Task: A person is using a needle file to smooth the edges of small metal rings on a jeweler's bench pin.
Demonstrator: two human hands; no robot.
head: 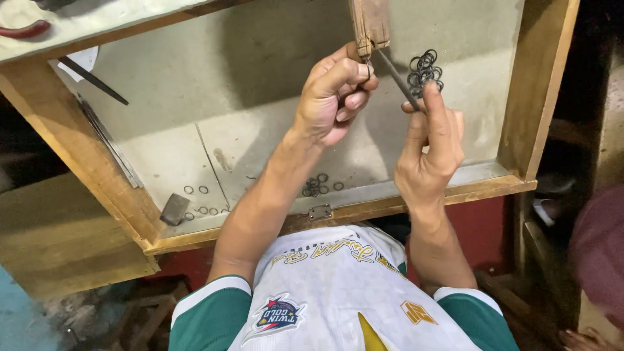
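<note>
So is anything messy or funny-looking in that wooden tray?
A bit messy, not broken. Small dark rings lie scattered loose on the tray floor, some in a heap and others strewn toward a small dark block. The left hand pinches a ring against a wooden peg; the right hand holds a thin file.

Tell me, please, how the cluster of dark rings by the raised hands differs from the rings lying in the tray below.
The upper ring cluster hangs bunched together in the air beside the right hand and the thin file; the tray rings lie flat on the tray floor. The upper cluster is dense and overlapping, while the tray rings are partly scattered singly. Both are small, dark, round rings.
</note>
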